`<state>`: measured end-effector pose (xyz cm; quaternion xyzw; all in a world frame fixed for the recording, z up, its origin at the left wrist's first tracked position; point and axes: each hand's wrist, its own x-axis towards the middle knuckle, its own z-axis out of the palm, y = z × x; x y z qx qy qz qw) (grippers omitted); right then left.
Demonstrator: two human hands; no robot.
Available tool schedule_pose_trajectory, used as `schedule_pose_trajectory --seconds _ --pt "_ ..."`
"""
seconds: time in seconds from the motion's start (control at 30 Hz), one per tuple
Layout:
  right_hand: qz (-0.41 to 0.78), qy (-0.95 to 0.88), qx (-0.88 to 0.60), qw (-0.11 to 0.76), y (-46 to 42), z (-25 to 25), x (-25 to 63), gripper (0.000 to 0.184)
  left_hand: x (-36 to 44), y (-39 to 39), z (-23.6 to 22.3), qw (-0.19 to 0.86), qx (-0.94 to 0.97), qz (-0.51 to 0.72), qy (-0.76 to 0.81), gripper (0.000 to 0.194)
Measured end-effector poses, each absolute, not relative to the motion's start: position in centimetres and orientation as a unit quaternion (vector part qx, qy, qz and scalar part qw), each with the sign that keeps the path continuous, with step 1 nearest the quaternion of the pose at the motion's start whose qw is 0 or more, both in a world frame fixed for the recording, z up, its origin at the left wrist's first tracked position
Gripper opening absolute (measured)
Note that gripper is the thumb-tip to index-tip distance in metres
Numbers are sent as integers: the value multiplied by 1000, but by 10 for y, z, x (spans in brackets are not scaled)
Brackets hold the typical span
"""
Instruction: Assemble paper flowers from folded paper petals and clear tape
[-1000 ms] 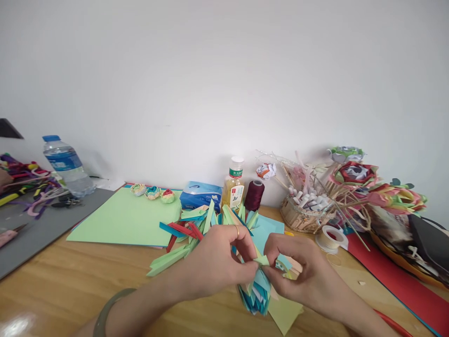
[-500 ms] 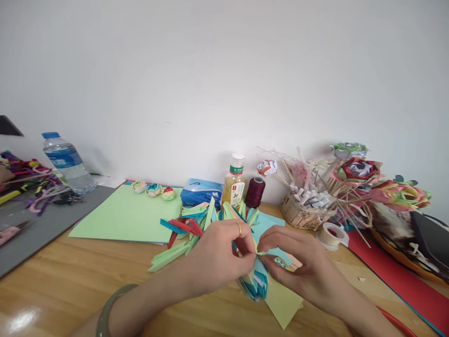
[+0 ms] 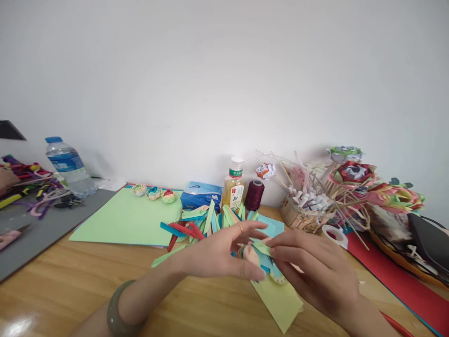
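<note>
Just above the table, a small bundle of folded paper pieces in blue, green and peach hangs between my hands. My right hand pinches its right side with thumb and fingers. On the other side my left hand is loosened, its thumb and fingers apart around the bundle's left edge; whether any finger touches it is hard to tell. Below lies a yellow-green paper sheet. Behind my left hand is a pile of folded paper strips in green, red and blue.
Green sheets carry three small paper rosettes. A blue tissue pack, a drink bottle and a dark red thread spool stand behind. At right are a basket and red paper. Another person's hand shows far left.
My left hand has let its pinch go and spread its fingers. My right hand has turned over the paper bundle, which is now tilted and raised between the hands.
</note>
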<state>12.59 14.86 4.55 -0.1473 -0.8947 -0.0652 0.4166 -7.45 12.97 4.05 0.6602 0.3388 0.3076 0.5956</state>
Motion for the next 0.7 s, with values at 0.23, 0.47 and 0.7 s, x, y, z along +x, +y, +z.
schedule_pose_trajectory --seconds 0.23,0.47,0.7 --pt "5 -857 -236 459 150 43 125 17 -67 125 39 340 724 412 436 57" --pt "510 -698 -394 310 150 52 115 38 -66 125 31 82 814 379 432 54" --pt "571 -662 -367 317 149 47 111 37 -61 117 37 241 793 366 424 55"
